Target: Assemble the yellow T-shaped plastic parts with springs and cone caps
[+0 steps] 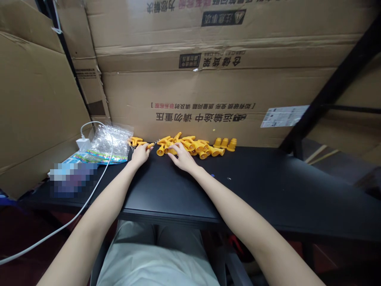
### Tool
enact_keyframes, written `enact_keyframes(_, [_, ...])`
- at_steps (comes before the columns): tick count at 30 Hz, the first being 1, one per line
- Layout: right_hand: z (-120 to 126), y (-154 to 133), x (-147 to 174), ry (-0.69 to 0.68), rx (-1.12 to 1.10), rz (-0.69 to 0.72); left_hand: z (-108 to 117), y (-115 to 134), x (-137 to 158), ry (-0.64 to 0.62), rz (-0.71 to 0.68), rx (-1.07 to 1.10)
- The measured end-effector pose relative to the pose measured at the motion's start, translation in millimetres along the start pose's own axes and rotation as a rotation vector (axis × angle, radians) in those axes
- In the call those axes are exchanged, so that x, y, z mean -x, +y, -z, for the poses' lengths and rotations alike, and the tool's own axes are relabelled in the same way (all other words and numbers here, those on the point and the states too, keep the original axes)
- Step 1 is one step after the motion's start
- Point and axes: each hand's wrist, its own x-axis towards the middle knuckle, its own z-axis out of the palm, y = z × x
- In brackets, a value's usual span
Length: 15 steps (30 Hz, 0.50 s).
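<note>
Two hands [162,155] touch yellow pieces [190,145]; three [224,143] stand apart.

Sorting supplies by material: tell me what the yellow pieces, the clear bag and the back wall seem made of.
Yellow pieces: likely moulded plastic, uniform colour, slight sheen. Clear bag: thin plastic film, crinkled, with glinting highlights. Back wall: corrugated cardboard, matte brown, creased and printed. The left hand and right hand rest among the pieces.
</note>
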Motion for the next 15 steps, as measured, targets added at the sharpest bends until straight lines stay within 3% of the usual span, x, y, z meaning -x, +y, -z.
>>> enact_keyframes(7, [-2.3, 21.3, -8.3, 0.08, -0.068, 0.063, -7.4, -14.4, -3.8, -0.115, -0.007, -0.098])
enact_keyframes(15, [0.5, 35.6, -8.6, -0.053, 0.038, 0.074, -7.9, -18.1, -4.7, -0.1, -0.108, -0.106])
